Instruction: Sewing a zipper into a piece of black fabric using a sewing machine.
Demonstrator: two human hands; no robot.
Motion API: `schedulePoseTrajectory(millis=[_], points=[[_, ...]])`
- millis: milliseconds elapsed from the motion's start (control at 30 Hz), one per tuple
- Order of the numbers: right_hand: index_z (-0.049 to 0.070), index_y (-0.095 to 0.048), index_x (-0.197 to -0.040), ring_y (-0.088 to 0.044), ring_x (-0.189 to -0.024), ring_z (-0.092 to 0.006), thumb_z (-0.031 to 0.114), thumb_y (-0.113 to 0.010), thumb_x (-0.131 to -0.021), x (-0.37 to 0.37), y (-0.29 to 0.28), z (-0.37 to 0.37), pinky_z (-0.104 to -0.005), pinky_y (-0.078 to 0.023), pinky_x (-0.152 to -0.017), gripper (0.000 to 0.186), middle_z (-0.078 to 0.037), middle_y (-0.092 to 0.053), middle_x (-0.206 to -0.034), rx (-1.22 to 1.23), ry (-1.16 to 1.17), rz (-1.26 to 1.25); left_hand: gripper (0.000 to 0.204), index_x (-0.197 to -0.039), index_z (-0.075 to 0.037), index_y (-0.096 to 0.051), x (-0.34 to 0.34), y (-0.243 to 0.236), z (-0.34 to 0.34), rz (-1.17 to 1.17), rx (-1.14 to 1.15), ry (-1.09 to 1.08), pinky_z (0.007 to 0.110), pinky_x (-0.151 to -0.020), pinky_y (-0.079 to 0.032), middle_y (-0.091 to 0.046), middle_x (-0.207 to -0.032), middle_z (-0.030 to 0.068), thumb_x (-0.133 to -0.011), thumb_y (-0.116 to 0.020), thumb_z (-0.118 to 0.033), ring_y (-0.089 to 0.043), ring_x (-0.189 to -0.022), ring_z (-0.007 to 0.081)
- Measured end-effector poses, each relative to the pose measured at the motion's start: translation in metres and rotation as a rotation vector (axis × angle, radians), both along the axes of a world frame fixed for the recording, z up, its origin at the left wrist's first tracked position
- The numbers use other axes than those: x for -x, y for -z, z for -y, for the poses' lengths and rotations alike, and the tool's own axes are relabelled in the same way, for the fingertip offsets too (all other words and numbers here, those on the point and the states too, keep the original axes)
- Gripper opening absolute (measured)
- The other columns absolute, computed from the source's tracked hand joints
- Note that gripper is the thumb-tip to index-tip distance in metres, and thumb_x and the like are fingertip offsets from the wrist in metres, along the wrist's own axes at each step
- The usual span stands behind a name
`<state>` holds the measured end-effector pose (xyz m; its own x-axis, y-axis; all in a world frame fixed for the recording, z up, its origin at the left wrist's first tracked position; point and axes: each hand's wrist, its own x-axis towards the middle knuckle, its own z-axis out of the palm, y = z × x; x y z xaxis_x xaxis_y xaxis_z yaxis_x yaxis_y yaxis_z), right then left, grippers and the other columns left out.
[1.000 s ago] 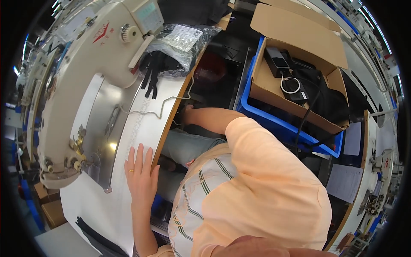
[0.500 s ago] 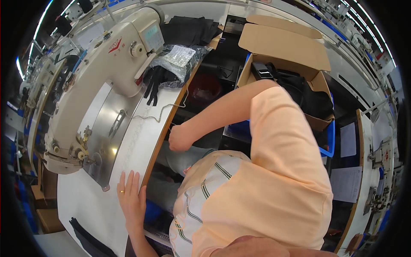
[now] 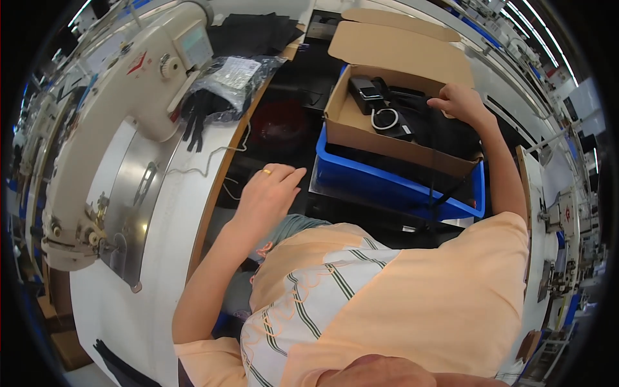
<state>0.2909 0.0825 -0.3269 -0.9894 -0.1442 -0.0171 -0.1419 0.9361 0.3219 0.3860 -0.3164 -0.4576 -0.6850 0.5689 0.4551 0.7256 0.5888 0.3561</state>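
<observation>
My left hand, with a ring on one finger, hangs just off the table's wooden edge. Its fingers are stretched out and nothing shows in them. My right hand is closed, raised at the far right side of an open cardboard box; whatever its curled fingers hold, if anything, is hidden. Black fabric pieces fill the right of the box under that hand. A black device with a small screen and a white looped cable lie in its left part. A black strap hangs over the front wall.
The box sits on a blue plastic bin. At left, a sewing machine stands on a white table. Plastic-wrapped black strips, black cloth sheets and a white cord lie on it. A dark red round thing is below.
My right hand has moved from beside the table edge to above the box. My left hand has lifted off the tabletop and moved up and right. The view has shifted slightly.
</observation>
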Motion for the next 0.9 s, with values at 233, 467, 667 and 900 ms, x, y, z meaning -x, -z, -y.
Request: schedulePoseTrajectory(millis=[233,467,667,900], points=[[0.007,-0.064,-0.105,-0.064,-0.092,-0.0321,0.023,-0.069,-0.074,-0.029,0.067,-0.111,-0.0417,-0.050,-0.079,0.036,-0.014,-0.067,-0.096,0.197,0.408,-0.178,0.059,-0.136,-0.010,-0.040,0.061,0.033,-0.083,0.139,-0.015,-0.189,0.042,-0.083,-0.050,-0.048,-0.131,0.0158,-0.082,-0.063,-0.010,-0.058,-0.103,0.0340],[0.005,-0.061,-0.110,-0.060,-0.098,-0.0355,0.007,-0.061,-0.076,-0.033,0.144,-0.141,-0.0422,-0.048,-0.082,0.034,-0.016,-0.065,-0.093,0.464,0.124,-0.658,0.068,-0.143,-0.013,-0.029,0.077,0.032,-0.103,0.385,-0.309,-0.023,0.042,-0.089,-0.048,-0.043,-0.137,0.0227,-0.085,-0.063,-0.020,-0.054,-0.112,0.0400],[-0.002,-0.067,-0.101,-0.064,-0.083,-0.0235,0.023,-0.075,-0.070,-0.011,0.179,-0.227,-0.0319,-0.048,-0.076,0.040,-0.015,-0.068,-0.091,0.939,0.647,-0.086,0.092,-0.141,0.000,-0.034,0.103,0.003,-0.122,1.095,-0.606,-0.158,0.046,-0.088,-0.045,-0.051,-0.127,0.0216,-0.078,-0.056,-0.064,-0.054,-0.113,0.0324],[-0.002,-0.067,-0.103,-0.062,-0.080,-0.0148,0.018,-0.072,-0.075,-0.035,0.160,-0.197,-0.0271,-0.046,-0.073,0.034,-0.006,-0.067,-0.089,1.302,0.680,-0.127,0.086,-0.143,-0.005,-0.031,0.105,0.011,-0.126,1.233,-0.637,-0.100,0.048,-0.095,-0.039,-0.048,-0.130,0.0209,-0.077,-0.062,-0.049,-0.044,-0.124,0.0320]])
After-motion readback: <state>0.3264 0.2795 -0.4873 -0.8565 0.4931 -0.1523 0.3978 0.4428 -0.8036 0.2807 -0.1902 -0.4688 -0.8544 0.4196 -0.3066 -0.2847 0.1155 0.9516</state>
